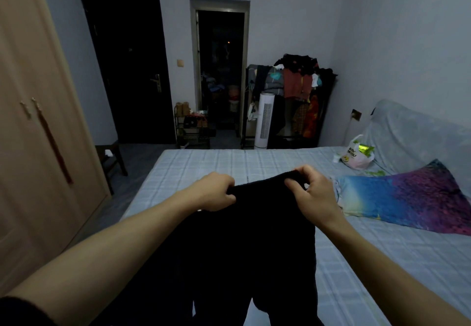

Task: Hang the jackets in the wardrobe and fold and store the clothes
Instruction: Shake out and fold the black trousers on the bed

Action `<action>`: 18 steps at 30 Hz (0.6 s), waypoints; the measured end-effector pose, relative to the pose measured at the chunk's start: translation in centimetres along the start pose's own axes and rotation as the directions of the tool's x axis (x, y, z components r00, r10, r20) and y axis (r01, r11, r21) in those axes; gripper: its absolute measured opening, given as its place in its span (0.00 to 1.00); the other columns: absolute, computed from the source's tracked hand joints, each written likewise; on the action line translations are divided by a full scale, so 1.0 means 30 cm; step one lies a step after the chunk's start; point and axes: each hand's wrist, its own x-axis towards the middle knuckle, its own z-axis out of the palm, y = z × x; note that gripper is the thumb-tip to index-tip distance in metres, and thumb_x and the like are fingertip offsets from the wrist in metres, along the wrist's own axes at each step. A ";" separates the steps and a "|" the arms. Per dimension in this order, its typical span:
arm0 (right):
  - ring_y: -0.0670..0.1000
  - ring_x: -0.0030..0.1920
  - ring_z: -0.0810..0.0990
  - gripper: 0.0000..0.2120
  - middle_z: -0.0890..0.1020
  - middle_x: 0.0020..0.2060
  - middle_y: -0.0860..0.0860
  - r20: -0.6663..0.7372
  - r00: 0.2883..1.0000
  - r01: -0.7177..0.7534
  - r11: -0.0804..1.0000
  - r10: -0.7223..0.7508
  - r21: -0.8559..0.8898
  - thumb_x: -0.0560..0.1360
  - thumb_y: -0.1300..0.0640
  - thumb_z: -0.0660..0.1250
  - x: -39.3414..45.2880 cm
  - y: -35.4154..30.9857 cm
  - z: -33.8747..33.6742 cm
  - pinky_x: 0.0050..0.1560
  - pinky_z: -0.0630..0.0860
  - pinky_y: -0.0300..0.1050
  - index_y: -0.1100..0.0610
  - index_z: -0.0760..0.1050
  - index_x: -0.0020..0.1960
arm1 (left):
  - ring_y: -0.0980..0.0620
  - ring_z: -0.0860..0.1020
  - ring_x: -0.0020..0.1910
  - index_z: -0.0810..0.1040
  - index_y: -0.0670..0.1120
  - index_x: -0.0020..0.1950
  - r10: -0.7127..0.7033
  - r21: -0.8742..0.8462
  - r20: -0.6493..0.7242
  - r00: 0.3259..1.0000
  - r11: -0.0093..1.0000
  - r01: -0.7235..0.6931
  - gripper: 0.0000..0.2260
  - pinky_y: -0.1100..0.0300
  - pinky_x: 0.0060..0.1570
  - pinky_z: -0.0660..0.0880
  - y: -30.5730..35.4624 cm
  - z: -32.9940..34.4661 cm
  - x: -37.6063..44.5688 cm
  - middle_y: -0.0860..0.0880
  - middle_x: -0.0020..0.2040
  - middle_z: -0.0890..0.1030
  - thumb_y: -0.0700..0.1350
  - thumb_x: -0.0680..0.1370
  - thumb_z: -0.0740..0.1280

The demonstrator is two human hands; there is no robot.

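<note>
Left hand and right hand each grip the top edge of a black garment (hanging centre, above the bed); wardrobe at nine o'clock.

Black garment; pale blue checked bedsheet; blue-purple pillow; beige wardrobe.

Black garment in left hand and right hand above bed

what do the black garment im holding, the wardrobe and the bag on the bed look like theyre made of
Black garment: likely soft knit or fleece, matte, fuzzy edge. Wardrobe: seemingly light wood laminate, smooth with faint grain. Bag: thin plastic, translucent, crinkled and glossy.
</note>
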 end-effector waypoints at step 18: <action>0.47 0.45 0.80 0.06 0.80 0.41 0.47 0.162 0.979 0.111 0.991 -0.120 0.069 0.74 0.63 0.69 -0.160 0.026 0.167 0.44 0.78 0.48 0.54 0.75 0.46 | 0.41 0.80 0.41 0.71 0.35 0.49 -0.438 -0.925 0.285 0.852 0.109 0.365 0.02 0.47 0.34 0.82 0.098 0.066 0.016 0.37 0.49 0.74 0.31 0.80 0.60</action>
